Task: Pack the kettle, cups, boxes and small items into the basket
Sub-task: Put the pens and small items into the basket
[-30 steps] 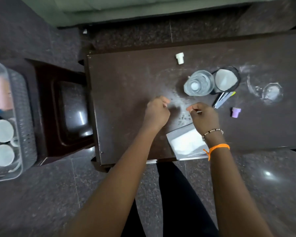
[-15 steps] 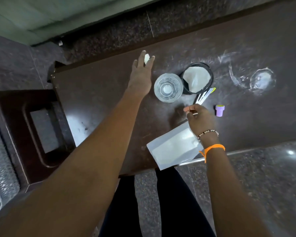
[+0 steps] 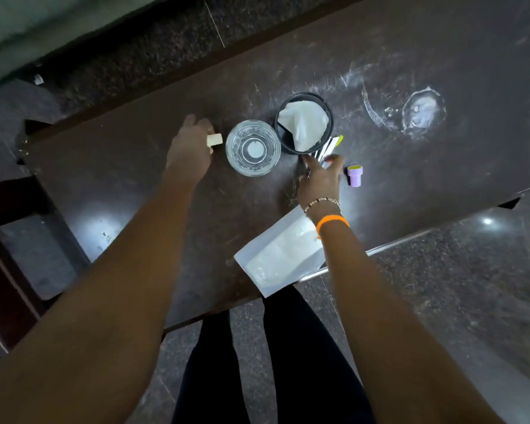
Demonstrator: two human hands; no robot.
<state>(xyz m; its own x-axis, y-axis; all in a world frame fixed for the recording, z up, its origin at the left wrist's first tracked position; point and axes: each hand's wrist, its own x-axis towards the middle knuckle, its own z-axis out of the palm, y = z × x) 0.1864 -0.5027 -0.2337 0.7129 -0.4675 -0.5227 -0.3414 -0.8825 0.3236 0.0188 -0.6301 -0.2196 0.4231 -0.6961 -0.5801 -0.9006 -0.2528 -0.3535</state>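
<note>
My left hand (image 3: pixel 188 149) holds a small white cap-like piece (image 3: pixel 214 139) just left of a clear glass (image 3: pixel 253 148) standing on the dark table (image 3: pixel 120 166). My right hand (image 3: pixel 320 177) is closed over the lower ends of several thin white sachets (image 3: pixel 329 147) lying beside a black cup (image 3: pixel 303 122) with white paper in it. A small purple cap (image 3: pixel 355 175) stands right of that hand. A white packet (image 3: pixel 280 255) lies at the table's near edge, partly under my right wrist. The basket is out of view.
A clear glass lid (image 3: pixel 423 109) rests on the table at the far right, with white scuff marks around it. A dark wooden chair (image 3: pixel 19 240) stands to the left of the table. My legs are below the table's near edge.
My left hand has pulled back from the far edge with the small white piece in it. My right hand has moved forward onto the sachets. The view has shifted and the basket has left the frame.
</note>
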